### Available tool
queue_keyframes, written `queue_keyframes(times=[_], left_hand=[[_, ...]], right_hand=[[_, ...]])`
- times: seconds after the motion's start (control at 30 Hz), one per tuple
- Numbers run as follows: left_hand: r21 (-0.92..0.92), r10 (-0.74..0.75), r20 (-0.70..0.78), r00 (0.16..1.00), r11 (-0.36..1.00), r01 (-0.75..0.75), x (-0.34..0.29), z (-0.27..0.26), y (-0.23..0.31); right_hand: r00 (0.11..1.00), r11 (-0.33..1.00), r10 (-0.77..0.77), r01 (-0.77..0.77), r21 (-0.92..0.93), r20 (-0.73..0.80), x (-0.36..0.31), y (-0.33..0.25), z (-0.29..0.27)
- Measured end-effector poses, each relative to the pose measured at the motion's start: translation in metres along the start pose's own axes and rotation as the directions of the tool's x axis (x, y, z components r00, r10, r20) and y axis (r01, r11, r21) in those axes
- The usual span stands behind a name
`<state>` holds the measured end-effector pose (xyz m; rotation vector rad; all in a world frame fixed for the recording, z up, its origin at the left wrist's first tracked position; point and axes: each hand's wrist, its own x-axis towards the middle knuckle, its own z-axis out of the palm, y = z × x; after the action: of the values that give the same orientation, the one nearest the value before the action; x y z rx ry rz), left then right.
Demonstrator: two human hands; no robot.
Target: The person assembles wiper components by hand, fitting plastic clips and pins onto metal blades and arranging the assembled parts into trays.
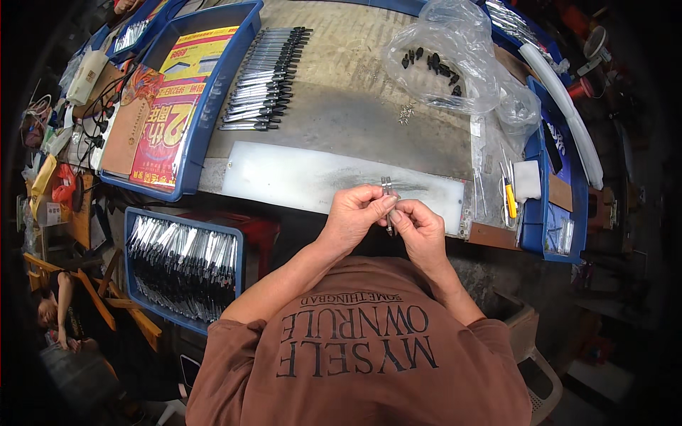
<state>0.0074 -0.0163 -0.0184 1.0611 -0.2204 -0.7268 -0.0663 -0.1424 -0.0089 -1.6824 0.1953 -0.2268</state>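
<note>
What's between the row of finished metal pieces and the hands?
Head view: bare grey benchtop, then the white plastic sheet, lie between the metal pieces and both hands.

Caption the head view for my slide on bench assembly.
Both hands, left hand and right hand, pinch a slim metal piece over a white board.

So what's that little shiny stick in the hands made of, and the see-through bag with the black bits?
The small part both hands pinch looks like bright metal: silvery and glinting, though it is too small to be sure. The bag looks like thin clear plastic: crinkled, glossy, see-through.
</note>
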Motion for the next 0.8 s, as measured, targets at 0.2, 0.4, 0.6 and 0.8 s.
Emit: queue_keyframes(times=[0.2, 0.4, 0.6, 0.8], left_hand=[[0.085, 0.007, 0.009, 1.0, 0.996, -0.007, 0.001, -0.001, 0.003], [0.139, -0.019, -0.002, 1.0, 0.99, 0.019, 0.001, -0.001, 0.006], [0.138, 0.0, 0.018, 1.0, 0.99, -0.002, 0.002, -0.003, 0.003], [0.115, -0.014, 0.051, 0.999, 0.993, 0.008, 0.003, -0.004, 0.004]], right_hand=[[1.0, 0.997, -0.005, 0.005, -0.077, 0.004, 0.001, -0.001, -0.001], [0.999, 0.988, -0.038, 0.039, -0.151, 0.008, 0.002, -0.003, 0.0], [0.997, 0.98, -0.07, 0.073, -0.183, 0.018, 0.003, 0.0, 0.0], [0.998, 0.977, -0.066, 0.07, -0.203, 0.025, 0.002, -0.008, 0.001]])
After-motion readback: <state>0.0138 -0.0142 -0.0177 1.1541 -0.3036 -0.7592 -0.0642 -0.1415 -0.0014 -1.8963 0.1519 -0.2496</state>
